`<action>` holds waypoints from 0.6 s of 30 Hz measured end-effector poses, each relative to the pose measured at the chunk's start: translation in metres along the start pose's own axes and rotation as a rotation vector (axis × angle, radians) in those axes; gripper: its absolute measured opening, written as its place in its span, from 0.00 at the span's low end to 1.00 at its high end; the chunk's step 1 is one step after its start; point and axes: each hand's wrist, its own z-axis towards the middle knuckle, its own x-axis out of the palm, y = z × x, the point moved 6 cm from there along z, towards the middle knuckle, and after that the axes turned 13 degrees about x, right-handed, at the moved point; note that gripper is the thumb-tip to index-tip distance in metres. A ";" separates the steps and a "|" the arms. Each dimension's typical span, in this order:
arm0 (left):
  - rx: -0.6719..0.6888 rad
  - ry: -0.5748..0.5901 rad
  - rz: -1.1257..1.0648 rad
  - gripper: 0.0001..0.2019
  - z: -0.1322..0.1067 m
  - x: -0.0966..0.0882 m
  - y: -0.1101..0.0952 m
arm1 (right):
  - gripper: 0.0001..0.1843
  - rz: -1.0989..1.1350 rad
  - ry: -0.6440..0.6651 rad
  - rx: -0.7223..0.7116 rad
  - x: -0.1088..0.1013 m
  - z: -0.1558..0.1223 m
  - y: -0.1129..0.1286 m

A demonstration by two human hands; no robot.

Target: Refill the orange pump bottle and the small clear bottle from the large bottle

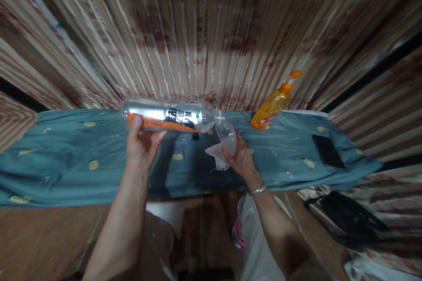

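My left hand (141,142) grips a large clear plastic bottle (165,116) from below, thumb over its silver and orange label. The bottle lies sideways in the air above the table, its neck pointing right. Its mouth meets the rim of a clear plastic cup (226,135), which is tilted towards it; whether liquid passes between them cannot be made out. Wrapped round the cup's lower right side are the fingers of my right hand (240,156), with a bracelet at the wrist. A crumpled white cloth or tissue (216,156) is beneath the cup, beside my right hand.
A teal patterned cloth (115,171) covers the narrow table. On it are a small black round cap (195,136), an orange pump bottle (272,105) and a dark phone (329,151). Curtains (198,30) hang behind. A black bag (349,217) lies low at the right.
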 end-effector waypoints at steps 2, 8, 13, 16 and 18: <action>0.008 0.003 0.000 0.14 0.000 0.001 -0.001 | 0.36 0.000 -0.001 -0.001 -0.001 0.000 0.000; 0.024 -0.006 0.001 0.13 0.000 0.000 -0.001 | 0.33 0.035 0.021 0.018 0.000 0.000 -0.001; 0.011 0.000 0.016 0.15 0.000 0.000 -0.001 | 0.34 0.046 0.025 0.019 0.000 0.000 -0.002; 0.011 -0.009 -0.010 0.15 0.000 0.001 -0.001 | 0.34 0.042 0.028 0.017 0.000 0.000 -0.002; 0.013 -0.020 -0.034 0.14 -0.001 0.002 -0.001 | 0.34 0.042 0.030 0.019 0.000 0.000 -0.002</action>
